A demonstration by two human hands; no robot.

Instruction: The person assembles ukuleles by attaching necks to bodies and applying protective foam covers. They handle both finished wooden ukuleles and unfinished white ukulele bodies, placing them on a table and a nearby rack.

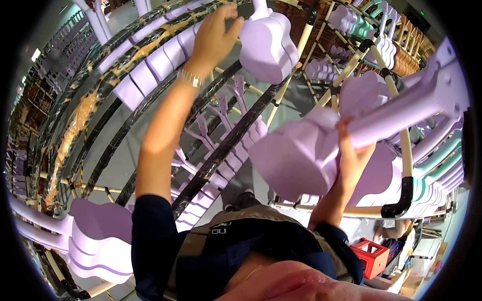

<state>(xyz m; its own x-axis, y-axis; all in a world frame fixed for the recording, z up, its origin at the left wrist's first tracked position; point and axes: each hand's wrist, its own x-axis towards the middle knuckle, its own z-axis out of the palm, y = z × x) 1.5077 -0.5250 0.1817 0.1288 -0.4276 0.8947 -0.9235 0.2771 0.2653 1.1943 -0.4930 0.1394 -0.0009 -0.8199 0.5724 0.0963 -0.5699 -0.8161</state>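
My right hand [354, 158] is wrapped round a lavender ukulele [293, 155] near where its neck meets the body. Its neck slants up toward the far right, and the body hangs in front of me. Reaching forward, my left hand [216, 37] has its fingers apart and holds nothing. It is beside another lavender ukulele [266, 47] standing on the rack, and I cannot tell whether it touches that one. Below the left arm runs a row of lavender bodies [155, 70] on the curved, tape-wrapped rack bars [120, 75].
More lavender ukuleles [95, 241] hang at the lower left. At the right, a cream-piped rack [404, 150] holds lavender and mint-green ukuleles. Lower down, a rack tier carries several lavender ones [236, 150]. A red stool [371, 258] stands on the floor at the lower right.
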